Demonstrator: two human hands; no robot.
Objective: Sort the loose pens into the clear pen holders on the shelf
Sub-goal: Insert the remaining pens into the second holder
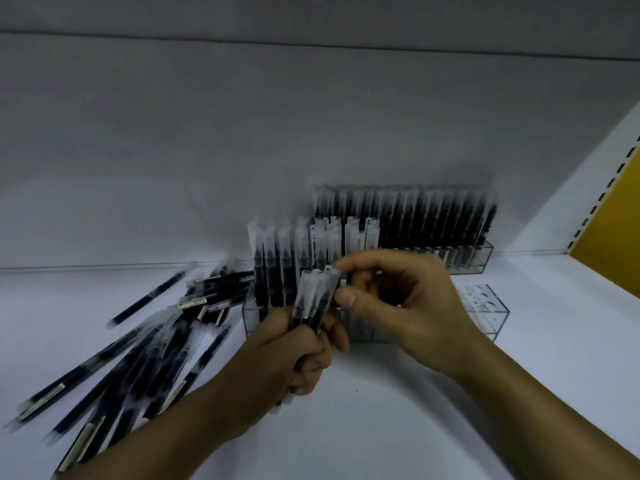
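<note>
Gripping black, clear-capped pens, left hand fingers curled round, right hand fingers pinching 1.

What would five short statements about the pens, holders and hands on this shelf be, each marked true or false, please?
1. The left hand grips a bundle of dark pens with frosted caps. True.
2. The right hand lies flat, touching nothing. False: it is raised, and its thumb and forefinger pinch a cap in the bundle.
3. The pile of loose dark pens lies right of the holders. False: it lies on the white shelf, to their left.
4. The long clear holder at the back right carries a full row of pens. True.
5. The small clear holder at the front right is packed with pens. False: its holes stand empty.
</note>
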